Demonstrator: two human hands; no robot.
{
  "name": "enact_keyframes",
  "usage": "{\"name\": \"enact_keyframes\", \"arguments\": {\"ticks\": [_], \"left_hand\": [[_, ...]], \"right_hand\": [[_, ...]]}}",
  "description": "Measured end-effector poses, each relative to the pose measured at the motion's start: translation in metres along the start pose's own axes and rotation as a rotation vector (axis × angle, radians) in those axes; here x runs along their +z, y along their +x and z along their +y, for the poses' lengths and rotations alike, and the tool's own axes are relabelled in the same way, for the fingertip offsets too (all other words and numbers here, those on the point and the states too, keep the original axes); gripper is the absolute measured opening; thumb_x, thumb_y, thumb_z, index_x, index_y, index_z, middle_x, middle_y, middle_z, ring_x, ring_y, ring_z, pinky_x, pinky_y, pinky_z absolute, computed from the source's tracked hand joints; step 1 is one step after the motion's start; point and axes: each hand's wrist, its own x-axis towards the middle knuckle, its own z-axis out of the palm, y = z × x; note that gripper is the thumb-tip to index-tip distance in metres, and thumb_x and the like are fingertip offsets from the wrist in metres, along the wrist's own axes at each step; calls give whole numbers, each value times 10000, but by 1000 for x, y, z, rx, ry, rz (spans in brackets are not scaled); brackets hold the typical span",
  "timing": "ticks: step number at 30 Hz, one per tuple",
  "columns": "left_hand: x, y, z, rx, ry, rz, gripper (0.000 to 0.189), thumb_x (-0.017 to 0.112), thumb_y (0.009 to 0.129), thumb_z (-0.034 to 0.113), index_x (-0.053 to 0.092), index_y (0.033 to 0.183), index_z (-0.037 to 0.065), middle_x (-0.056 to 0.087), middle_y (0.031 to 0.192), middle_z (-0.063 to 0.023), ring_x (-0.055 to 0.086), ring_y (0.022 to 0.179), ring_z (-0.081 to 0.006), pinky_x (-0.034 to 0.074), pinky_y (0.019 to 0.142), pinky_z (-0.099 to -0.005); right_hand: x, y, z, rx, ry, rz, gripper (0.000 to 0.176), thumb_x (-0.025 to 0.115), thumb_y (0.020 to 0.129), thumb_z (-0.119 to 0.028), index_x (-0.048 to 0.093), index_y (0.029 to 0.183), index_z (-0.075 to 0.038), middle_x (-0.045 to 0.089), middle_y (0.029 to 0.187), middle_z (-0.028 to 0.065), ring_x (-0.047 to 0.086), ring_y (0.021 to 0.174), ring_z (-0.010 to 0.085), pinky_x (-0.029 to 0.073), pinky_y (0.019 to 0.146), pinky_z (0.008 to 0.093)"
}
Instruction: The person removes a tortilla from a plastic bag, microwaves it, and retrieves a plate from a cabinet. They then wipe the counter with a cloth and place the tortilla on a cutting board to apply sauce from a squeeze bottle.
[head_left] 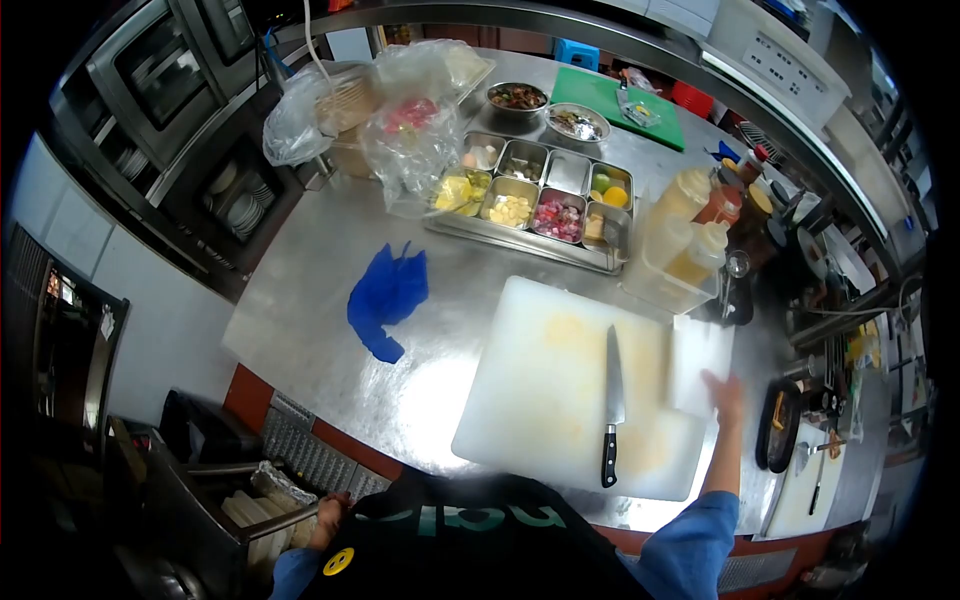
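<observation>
My right hand [729, 395] is at the right edge of the white cutting board [530, 370], against a white sheet or cloth [700, 362]; the fingers are smeared by motion. A chef's knife [613, 400] with a black handle lies on the board, blade pointing away from me. My left hand [330, 515] is low at the left, by the edge of an open drawer or bin [225, 510]; its fingers are mostly hidden. On the steel counter [300, 290], a crumpled blue glove [388, 300] lies left of the board.
Behind the board stand a tray of ingredient containers [520, 235] and a tub of sauce bottles [670, 290]. Plastic bags [410, 140], two metal bowls [517, 98] and a green board [600, 92] are farther back. A black pan [778, 425] sits at the right.
</observation>
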Motion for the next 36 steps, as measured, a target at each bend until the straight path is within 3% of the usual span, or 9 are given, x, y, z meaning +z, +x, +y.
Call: {"name": "enact_keyframes", "arguments": {"ticks": [4, 10, 22, 24, 25, 29, 33, 35, 36], "left_hand": [[72, -47, 54, -19, 150, 202, 172, 398, 796, -34, 531, 904, -43, 590, 693, -162, 596, 520, -267, 529, 459, -368], [56, 0, 65, 48, 161, 263, 186, 364, 820, -12, 517, 921, -41, 588, 687, -174, 584, 454, -268, 513, 377, -381], [-105, 25, 94, 31, 144, 190, 146, 615, 764, 180, 617, 776, 35, 574, 650, -80, 600, 623, -241, 492, 544, -353], [-156, 30, 96, 448, 1838, 39, 195, 630, 763, 247, 638, 744, 53, 605, 654, -81, 619, 646, -250, 491, 549, -342], [-172, 29, 103, 448, 1913, -14, 194, 628, 763, 242, 640, 760, 49, 608, 665, -86, 621, 649, -251, 494, 552, -344], [-203, 51, 142, 325, 1902, -84, 205, 624, 761, 224, 646, 826, 30, 622, 708, -108, 630, 662, -256, 503, 563, -352], [-199, 94, 187, 361, 1864, -160, 236, 619, 760, 205, 651, 891, 12, 637, 752, -130, 638, 674, -262, 513, 575, -360], [-131, 101, 229, -323, 289, 375, 301, 631, 731, 170, 632, 991, 18, 640, 840, -163, 644, 702, -258, 536, 640, -366], [-123, 109, 237, -287, 268, 337, 341, 630, 722, 144, 609, 1039, 20, 630, 907, -172, 643, 713, -248, 543, 701, -349]], "right_hand": [[22, -46, -60, -298, -656, 639, 587, 719, 737, -328, 505, 1204, -44, 536, 1079, 178, 543, 940, 308, 415, 870, 392], [91, -74, -241, -884, -26, 256, 486, 708, 734, -56, 527, 1184, -43, 573, 1046, 110, 568, 737, 140, 464, 565, 263], [415, -23, -578, -507, -78, 65, 1345, 725, 539, -674, 45, 1342, 163, 413, 1237, 366, 468, 1144, 417, 411, 937, 405], [443, -35, -584, -392, -101, -35, 1179, 722, 639, -550, 91, 1315, 184, 514, 1132, 335, 529, 1084, 386, 443, 896, 405], [450, -29, -584, -369, -107, -23, 1179, 722, 639, -550, 91, 1315, 184, 514, 1132, 335, 529, 1084, 386, 443, 896, 405], [428, 17, -589, -500, -578, -41, 240, 560, 733, -160, 652, 920, -39, 640, 983, 180, 609, 955, 330, 492, 793, 436], [393, 63, -613, -915, -394, 31, 527, 595, 743, -128, 475, 1238, 7, 629, 944, 235, 639, 842, 322, 516, 722, 398], [386, 36, -653, -629, -22, -311, 539, 633, 737, -135, 482, 1234, 9, 632, 926, 196, 636, 758, 245, 526, 635, 346], [395, 42, -661, -552, 315, -285, 531, 638, 741, -130, 485, 1227, 20, 626, 919, 173, 619, 724, 215, 514, 591, 321]]}}
